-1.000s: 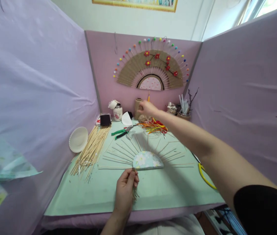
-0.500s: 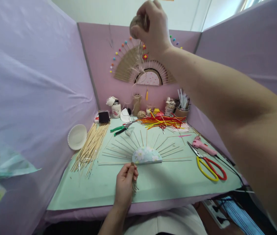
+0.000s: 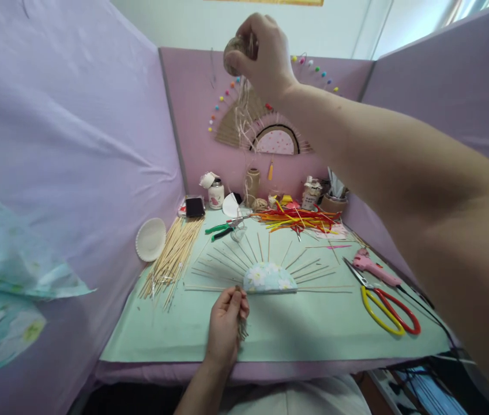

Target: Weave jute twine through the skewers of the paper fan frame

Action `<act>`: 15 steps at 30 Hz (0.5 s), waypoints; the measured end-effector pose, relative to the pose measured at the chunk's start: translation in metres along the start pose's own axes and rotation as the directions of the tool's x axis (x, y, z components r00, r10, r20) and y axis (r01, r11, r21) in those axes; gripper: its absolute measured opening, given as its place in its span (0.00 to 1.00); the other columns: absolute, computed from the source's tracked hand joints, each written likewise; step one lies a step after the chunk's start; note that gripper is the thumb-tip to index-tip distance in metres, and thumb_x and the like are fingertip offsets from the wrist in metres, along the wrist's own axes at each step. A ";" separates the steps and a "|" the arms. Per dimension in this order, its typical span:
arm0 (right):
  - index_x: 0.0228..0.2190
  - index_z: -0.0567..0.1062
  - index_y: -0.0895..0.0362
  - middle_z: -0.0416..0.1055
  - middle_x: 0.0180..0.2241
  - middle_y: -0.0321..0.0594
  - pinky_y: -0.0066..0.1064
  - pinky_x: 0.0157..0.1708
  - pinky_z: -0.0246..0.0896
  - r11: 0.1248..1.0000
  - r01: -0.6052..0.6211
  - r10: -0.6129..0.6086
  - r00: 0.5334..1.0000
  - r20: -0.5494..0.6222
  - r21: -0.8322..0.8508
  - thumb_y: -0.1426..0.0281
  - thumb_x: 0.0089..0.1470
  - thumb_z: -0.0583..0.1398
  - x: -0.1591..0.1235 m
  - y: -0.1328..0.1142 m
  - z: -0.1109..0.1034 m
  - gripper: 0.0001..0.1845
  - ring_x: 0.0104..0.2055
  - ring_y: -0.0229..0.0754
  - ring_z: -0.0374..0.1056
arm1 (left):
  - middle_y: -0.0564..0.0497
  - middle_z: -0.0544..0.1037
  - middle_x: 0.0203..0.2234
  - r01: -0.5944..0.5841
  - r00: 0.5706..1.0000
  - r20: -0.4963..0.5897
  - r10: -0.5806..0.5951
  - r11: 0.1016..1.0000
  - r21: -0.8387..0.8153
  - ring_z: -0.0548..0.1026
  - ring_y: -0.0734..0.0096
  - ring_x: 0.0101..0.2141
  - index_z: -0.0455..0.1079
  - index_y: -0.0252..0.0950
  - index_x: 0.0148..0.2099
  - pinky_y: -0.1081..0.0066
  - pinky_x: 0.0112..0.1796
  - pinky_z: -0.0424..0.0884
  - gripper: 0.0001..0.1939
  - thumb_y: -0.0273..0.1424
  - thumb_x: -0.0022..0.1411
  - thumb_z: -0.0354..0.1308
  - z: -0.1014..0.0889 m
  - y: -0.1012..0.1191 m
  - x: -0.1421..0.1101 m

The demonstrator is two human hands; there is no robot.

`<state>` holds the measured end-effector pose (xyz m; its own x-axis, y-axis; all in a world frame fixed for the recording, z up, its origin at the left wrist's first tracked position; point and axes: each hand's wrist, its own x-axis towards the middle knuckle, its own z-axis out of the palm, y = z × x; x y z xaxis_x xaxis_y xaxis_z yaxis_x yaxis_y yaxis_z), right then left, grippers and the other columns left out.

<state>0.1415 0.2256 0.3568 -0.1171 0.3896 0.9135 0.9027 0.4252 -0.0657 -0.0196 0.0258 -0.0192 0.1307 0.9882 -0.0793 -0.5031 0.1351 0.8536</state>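
High above the table, my right hand is closed around a ball of twine. Loose loops of the strand dangle below it. My left hand pinches a small bundle of twine ends low over the table's near side. Just beyond my left fingers lies a half-round piece covered in blue floral fabric. Thin sticks fan outward from its curved edge.
Bamboo sticks lie at the left by a white scalloped dish. Green-handled pliers and red-orange strips are behind. Scissors and a pink glue gun lie right. A decorated fan hangs on the back panel.
The view has shifted a little to the left. My right hand, still on the twine ball, sits slightly lower, and the dangling loops have swung. My left hand keeps its pinch.
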 end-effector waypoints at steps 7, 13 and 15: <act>0.44 0.71 0.69 0.68 0.42 0.38 0.27 0.46 0.52 1.000 0.018 -0.017 0.999 -0.031 0.023 0.69 0.48 0.61 0.012 -0.012 -0.007 0.22 0.44 0.37 0.62 | 0.54 0.70 0.21 -0.084 0.996 -0.019 0.083 0.995 -0.062 0.66 0.82 0.22 0.69 0.32 0.29 0.80 0.24 0.63 0.19 0.40 0.44 0.70 -0.007 0.058 0.045; 0.45 0.72 0.70 0.68 0.40 0.38 0.27 0.44 0.53 0.999 -0.008 0.011 0.999 -0.053 0.053 0.69 0.48 0.60 0.019 -0.028 -0.015 0.23 0.42 0.35 0.62 | 0.49 0.76 0.39 -0.167 0.986 -0.017 0.166 0.984 -0.054 0.73 0.79 0.33 0.72 0.34 0.35 0.79 0.31 0.68 0.17 0.40 0.47 0.69 0.010 0.088 0.103; 0.46 0.72 0.70 0.67 0.38 0.37 0.27 0.44 0.53 0.998 -0.014 0.016 0.999 -0.042 0.064 0.68 0.49 0.60 0.018 -0.033 -0.016 0.24 0.43 0.35 0.63 | 0.52 0.76 0.34 -0.214 0.976 0.007 0.216 0.974 -0.076 0.74 0.78 0.32 0.72 0.36 0.39 0.78 0.32 0.69 0.16 0.37 0.49 0.68 0.023 0.097 0.119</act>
<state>0.1161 0.2060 0.3818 -0.0849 0.3620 0.9283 0.8759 0.4712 -0.1036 -0.0333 0.1549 0.0660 0.0249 0.9936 0.1099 -0.5828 -0.0749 0.8092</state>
